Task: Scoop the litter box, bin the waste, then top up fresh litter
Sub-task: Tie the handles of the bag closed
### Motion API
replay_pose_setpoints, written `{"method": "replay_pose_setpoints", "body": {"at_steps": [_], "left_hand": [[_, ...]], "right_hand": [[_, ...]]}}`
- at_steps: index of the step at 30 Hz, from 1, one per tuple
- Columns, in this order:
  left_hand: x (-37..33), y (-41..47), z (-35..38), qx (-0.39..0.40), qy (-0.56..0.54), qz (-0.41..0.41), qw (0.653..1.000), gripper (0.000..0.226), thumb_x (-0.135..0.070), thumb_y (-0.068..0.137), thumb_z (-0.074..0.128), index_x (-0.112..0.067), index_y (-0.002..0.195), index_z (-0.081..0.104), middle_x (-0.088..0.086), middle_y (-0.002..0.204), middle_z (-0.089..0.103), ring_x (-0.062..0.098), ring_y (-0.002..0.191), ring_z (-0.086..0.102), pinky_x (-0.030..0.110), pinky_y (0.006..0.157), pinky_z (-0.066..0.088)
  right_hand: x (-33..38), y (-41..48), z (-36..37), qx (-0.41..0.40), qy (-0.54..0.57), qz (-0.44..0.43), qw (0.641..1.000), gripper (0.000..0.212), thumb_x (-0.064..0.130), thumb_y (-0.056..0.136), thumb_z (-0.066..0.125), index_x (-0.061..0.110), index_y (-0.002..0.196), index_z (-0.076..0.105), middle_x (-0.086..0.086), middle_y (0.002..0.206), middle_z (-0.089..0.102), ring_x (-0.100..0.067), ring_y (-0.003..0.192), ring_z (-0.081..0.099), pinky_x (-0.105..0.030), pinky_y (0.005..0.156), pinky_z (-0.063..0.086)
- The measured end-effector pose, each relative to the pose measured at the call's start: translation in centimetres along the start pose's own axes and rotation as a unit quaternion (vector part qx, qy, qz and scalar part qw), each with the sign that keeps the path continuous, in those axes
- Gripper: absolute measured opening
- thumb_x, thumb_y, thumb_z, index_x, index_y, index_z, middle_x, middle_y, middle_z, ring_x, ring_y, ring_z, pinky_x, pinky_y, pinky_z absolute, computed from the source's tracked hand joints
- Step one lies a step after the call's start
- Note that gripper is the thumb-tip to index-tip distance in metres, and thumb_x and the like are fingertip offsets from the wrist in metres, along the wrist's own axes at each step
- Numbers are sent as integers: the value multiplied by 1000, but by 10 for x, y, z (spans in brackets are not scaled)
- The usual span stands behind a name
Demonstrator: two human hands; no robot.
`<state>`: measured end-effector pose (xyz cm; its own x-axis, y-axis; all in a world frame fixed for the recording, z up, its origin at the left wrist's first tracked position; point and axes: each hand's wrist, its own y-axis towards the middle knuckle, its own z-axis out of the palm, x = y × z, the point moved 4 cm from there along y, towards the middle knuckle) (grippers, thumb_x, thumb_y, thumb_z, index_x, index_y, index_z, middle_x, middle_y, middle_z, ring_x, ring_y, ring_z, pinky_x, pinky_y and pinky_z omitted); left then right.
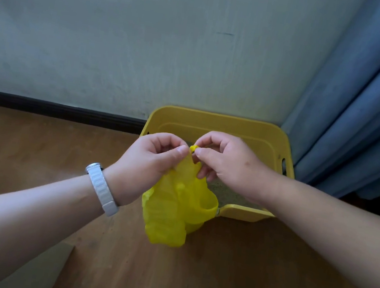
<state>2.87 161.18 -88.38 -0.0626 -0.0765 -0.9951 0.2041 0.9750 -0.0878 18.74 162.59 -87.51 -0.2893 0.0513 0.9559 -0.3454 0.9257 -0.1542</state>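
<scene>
Left hand (pixel 154 155) and right hand (pixel 227 161) each pinch the top of a yellow bag (pixel 169 213), which hangs before the litter box (pixel 215 121) at the floor's (pixel 263 269) far edge.

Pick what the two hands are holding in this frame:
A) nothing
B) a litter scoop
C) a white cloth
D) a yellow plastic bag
D: the left hand and the right hand both pinch the top of the yellow plastic bag, which hangs in front of the yellow litter box.
</scene>
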Motion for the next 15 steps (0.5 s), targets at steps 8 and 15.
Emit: {"method": "replay_pose_setpoints", "body": {"at_steps": [8,15], "left_hand": [[-7,5,-4,-3,-41,-8,999,10,-21,85,64,-14,79,69,4,68,62,15,61,56,26,57,49],[3,4,-14,-1,-37,-58,998,13,-25,85,63,-16,82,71,7,70,55,22,63,50,31,61,46]], "right_hand": [[-1,1,1,60,-11,25,998,15,-1,87,55,8,97,62,1,71,63,-10,62,61,-28,64,50],[11,1,-17,32,68,-16,997,29,-19,80,45,4,92,59,-11,78,58,-18,66,58,-27,61,50]]}}
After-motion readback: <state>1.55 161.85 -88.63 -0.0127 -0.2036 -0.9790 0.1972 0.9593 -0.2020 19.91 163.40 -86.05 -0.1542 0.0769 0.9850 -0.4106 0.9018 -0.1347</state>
